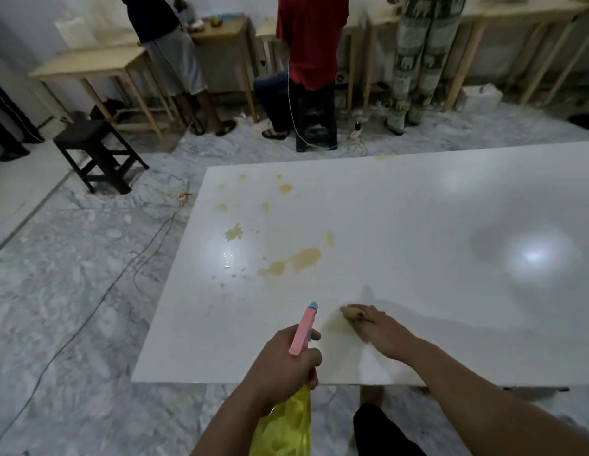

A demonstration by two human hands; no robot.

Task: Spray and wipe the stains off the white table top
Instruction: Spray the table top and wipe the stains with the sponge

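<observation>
The left hand (283, 360) is wrapped tight around the neck of a spray bottle (286, 419), fingers curled at the trigger; its pink head with a blue nozzle tip points away over the near edge of the white table top (418, 225), while the yellow body hangs down below the fist, off the table. The right hand (382, 334) reaches in from the right with the forearm low, palm down, fingers pressed together on a small tan cloth (350, 313) flat on the near part of the surface. Yellow-brown stains (304, 260) lie farther off, left of centre, with smaller spots toward the far left corner.
</observation>
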